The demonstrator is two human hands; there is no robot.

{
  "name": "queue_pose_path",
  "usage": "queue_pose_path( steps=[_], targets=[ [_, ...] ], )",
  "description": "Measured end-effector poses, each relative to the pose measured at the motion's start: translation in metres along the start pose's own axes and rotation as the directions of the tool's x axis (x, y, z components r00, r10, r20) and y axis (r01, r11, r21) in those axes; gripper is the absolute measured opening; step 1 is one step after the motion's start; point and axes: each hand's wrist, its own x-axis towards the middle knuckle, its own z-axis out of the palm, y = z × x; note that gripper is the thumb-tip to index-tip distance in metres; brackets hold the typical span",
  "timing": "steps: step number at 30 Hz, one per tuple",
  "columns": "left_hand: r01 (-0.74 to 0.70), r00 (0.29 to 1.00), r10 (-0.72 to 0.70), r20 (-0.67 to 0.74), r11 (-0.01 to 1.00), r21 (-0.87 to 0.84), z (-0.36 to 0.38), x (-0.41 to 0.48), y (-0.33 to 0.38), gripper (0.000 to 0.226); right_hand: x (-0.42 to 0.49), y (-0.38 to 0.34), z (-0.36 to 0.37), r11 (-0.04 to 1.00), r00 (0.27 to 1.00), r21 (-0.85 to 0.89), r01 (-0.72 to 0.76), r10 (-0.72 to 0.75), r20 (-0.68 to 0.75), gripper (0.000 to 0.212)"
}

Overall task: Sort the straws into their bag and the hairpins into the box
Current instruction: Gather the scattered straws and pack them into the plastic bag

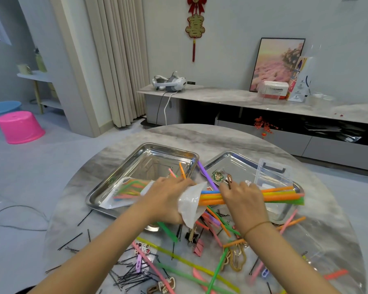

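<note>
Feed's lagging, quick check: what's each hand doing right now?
Left hand: closed, gripping the mouth of the white bag.
Right hand: closed, gripping the straw bundle whose ends enter the bag.

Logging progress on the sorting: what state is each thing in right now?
Bag: mouth open, gripped by left hand.
Straw bundle: gripped by right hand, one end in the bag.
Box: on the right tray; open or shut unclear.
Hairpins: loose on the table.

Round table (179, 134): one. Steel trays: two, left tray (157, 162) and right tray (232, 164). Clear box (272, 175): one. White bag (189, 200): one. Printed straw packet (125, 192): one. Straws (280, 196) and black hairpins (134, 279): too many, overlapping, for exact count.
</note>
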Motion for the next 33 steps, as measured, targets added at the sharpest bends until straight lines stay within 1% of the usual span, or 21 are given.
queue_pose_path(
  steps=[2, 4, 6, 8, 9, 10, 11, 12, 14, 15, 17, 20, 21, 23, 24, 25, 27, 29, 31, 33],
  targets=[
    [-0.017, 1.0, 0.018, -0.019, 1.0, 0.023, 0.007, 0.0, 0.013, 0.078, -0.002, -0.014, -0.003, 1.0, 1.0, 0.025, -0.017, 0.017, 0.016, 0.015],
    [-0.014, 0.999, 0.015, -0.034, 1.0, 0.028, 0.009, 0.001, 0.026, 0.08, -0.004, -0.024, -0.004, 0.995, 0.999, 0.089, -0.037, 0.034, 0.041, 0.017],
    [0.007, 0.999, -0.007, -0.053, 1.0, 0.006, 0.008, 0.003, 0.031, 0.08, -0.007, -0.029, -0.004, 0.982, 0.997, 0.183, -0.035, 0.023, 0.067, 0.032],
    [0.023, 0.997, -0.024, -0.075, 1.0, -0.02, 0.008, 0.004, 0.029, 0.075, -0.008, -0.029, -0.005, 0.974, 0.995, 0.223, -0.037, 0.016, 0.098, 0.06],
    [0.024, 0.995, -0.027, -0.092, 0.999, -0.028, 0.009, 0.005, 0.028, 0.071, -0.008, -0.027, -0.008, 0.968, 0.99, 0.247, -0.033, -0.001, 0.138, 0.071],
    [0.02, 0.993, -0.024, -0.118, 0.999, -0.037, 0.01, 0.005, 0.027, 0.066, -0.008, -0.025, -0.011, 0.95, 0.982, 0.308, -0.039, -0.021, 0.188, 0.075],
    [0.012, 0.989, -0.018, -0.145, 0.999, -0.047, 0.01, 0.005, 0.026, 0.06, -0.009, -0.022, -0.012, 0.918, 0.981, 0.395, -0.041, -0.037, 0.189, 0.071],
    [-0.004, 0.986, -0.004, -0.169, 0.999, -0.05, 0.01, 0.006, 0.026, 0.054, -0.011, -0.019, -0.011, 0.888, 0.972, 0.458, -0.044, -0.067, 0.225, 0.064],
    [-0.065, 0.978, 0.058, -0.201, 0.997, -0.031, 0.008, 0.006, 0.028, 0.044, -0.012, -0.013, -0.008, 0.851, 0.944, 0.515, -0.104, -0.079, 0.322, 0.061],
    [-0.107, 0.973, 0.103, -0.208, 0.994, -0.01, 0.007, 0.005, 0.031, 0.042, -0.012, -0.011, -0.008, 0.838, 0.939, 0.532, -0.122, -0.076, 0.335, 0.063],
    [-0.177, 0.967, 0.185, -0.175, 0.982, 0.059, 0.008, 0.005, 0.038, 0.039, -0.011, -0.009, -0.011, 0.812, 0.929, 0.562, -0.157, -0.072, 0.363, 0.064],
    [-0.214, 0.969, 0.23, -0.089, 0.964, 0.16, 0.018, 0.005, 0.048, 0.034, -0.01, -0.01, -0.006, 0.791, 0.9, 0.577, -0.205, -0.08, 0.429, 0.069],
    [-0.223, 0.97, 0.237, -0.062, 0.958, 0.183, 0.021, 0.006, 0.05, 0.033, -0.01, -0.011, -0.003, 0.757, 0.898, 0.616, -0.218, -0.092, 0.431, 0.074],
    [-0.234, 0.968, 0.248, -0.03, 0.943, 0.237, 0.025, 0.007, 0.05, 0.034, -0.012, -0.013, 0.005, 0.689, 0.904, 0.691, -0.219, -0.123, 0.409, 0.091],
    [-0.231, 0.969, 0.245, -0.023, 0.938, 0.258, 0.027, 0.008, 0.048, 0.035, -0.012, -0.013, 0.009, 0.682, 0.906, 0.701, -0.208, -0.136, 0.401, 0.099],
    [-0.227, 0.97, 0.241, -0.019, 0.937, 0.267, 0.028, 0.008, 0.046, 0.037, -0.012, -0.014, 0.013, 0.68, 0.905, 0.705, -0.201, -0.147, 0.399, 0.103],
    [-0.219, 0.973, 0.231, -0.018, 0.941, 0.258, 0.031, 0.01, 0.042, 0.041, -0.011, -0.013, 0.015, 0.684, 0.909, 0.705, -0.189, -0.15, 0.389, 0.096],
    [-0.21, 0.974, 0.224, -0.027, 0.944, 0.254, 0.032, 0.01, 0.038, 0.044, -0.008, -0.011, 0.013, 0.688, 0.914, 0.704, -0.173, -0.154, 0.375, 0.077],
    [-0.191, 0.978, 0.207, -0.041, 0.95, 0.247, 0.032, 0.009, 0.035, 0.047, -0.006, -0.005, 0.01, 0.694, 0.904, 0.698, -0.176, -0.166, 0.393, 0.06],
    [-0.168, 0.981, 0.186, -0.057, 0.958, 0.231, 0.027, 0.01, 0.034, 0.049, -0.004, 0.001, 0.007, 0.698, 0.904, 0.691, -0.188, -0.152, 0.399, 0.055]
  ],
)
